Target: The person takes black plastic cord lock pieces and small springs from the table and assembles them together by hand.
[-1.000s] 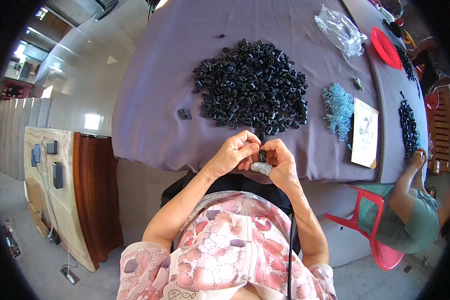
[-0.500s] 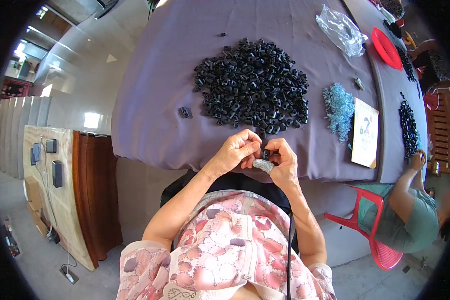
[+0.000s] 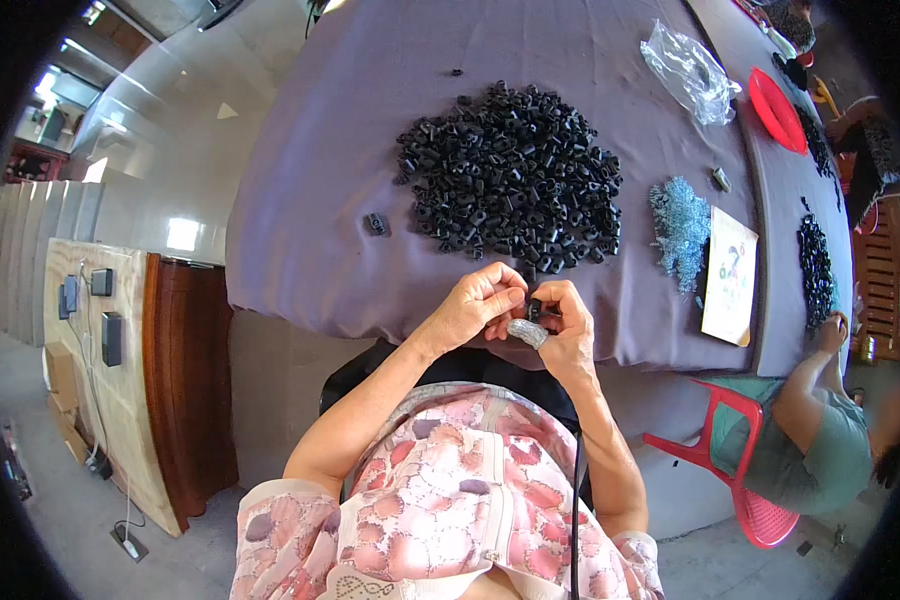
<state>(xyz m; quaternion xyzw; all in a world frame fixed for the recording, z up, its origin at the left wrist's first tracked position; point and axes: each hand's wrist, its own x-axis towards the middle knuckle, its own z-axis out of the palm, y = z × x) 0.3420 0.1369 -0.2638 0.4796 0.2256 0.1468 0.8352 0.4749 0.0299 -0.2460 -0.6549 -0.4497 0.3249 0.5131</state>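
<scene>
My right hand [image 3: 567,325] is closed on a small black plastic piece [image 3: 535,311], held upright between thumb and fingers. Silvery wrapping [image 3: 527,333] covers one finger of that hand. Close beside it, my left hand [image 3: 480,305] pinches thumb against forefinger at the piece's side; what lies between those fingertips is too small to make out. Just beyond both hands spreads a large heap of similar black plastic pieces [image 3: 515,170]. One black piece [image 3: 375,224] lies apart to the left of the heap, and another [image 3: 457,72] lies behind it.
Right of the heap are a pile of small clear-blue parts [image 3: 680,225], a printed sheet [image 3: 730,275] and a clear plastic bag [image 3: 688,72]. Farther right stand a red basin [image 3: 776,110] and more black pieces [image 3: 815,260], where another person [image 3: 820,440] sits on a red chair [image 3: 715,440].
The view has shifted slightly, so the table things appear a little lower. Both hands stay together at the table edge with almost the same grip.
</scene>
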